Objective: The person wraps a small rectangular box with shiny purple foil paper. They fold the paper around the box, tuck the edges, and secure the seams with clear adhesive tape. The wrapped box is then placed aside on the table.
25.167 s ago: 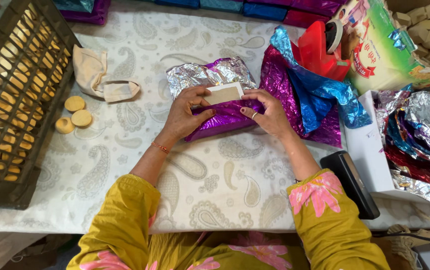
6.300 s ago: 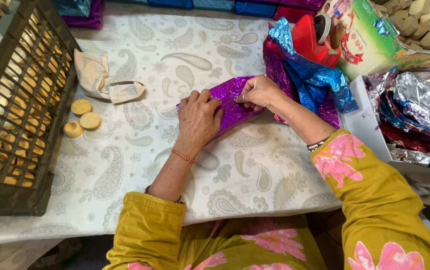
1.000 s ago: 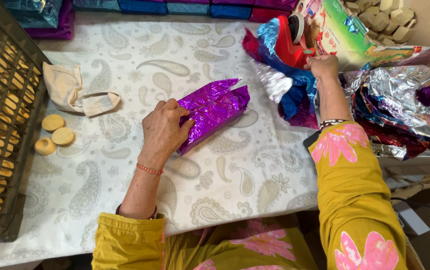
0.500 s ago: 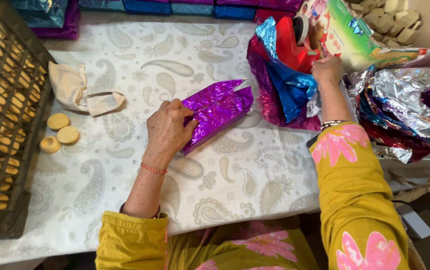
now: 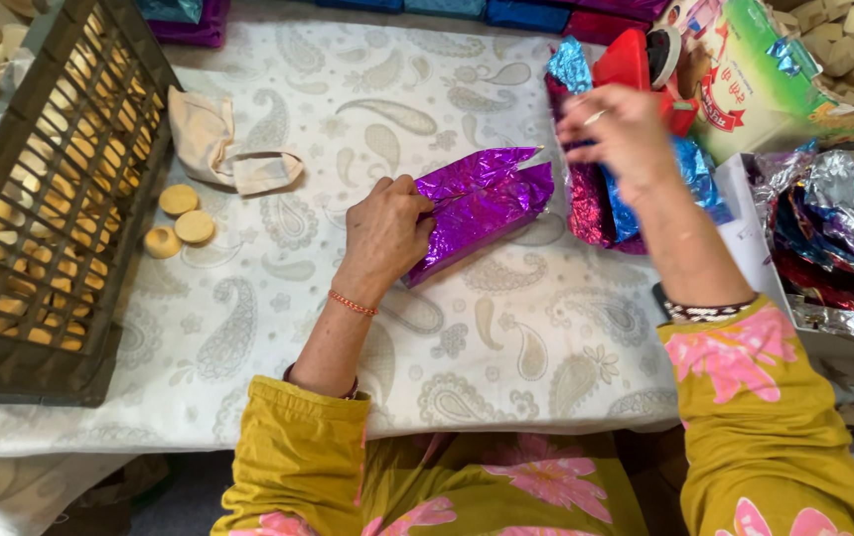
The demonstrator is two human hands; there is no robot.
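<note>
Our right hand (image 5: 618, 127) has drawn back from the red tape dispenser (image 5: 636, 65), fingers loosely pinched, perhaps on tape; our left hand (image 5: 385, 226) presses the purple foil parcel (image 5: 477, 203) flat on the desk (image 5: 506, 337), keeping its folds shut.

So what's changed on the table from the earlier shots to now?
The white bar is no longer in sight; the purple foil parcel is folded shut. The right hand let go of it, reached to the red tape dispenser and has drawn back, raised. The left hand stays pressed on the parcel. The three round pieces, the cloth mask and the crate are unchanged.
</note>
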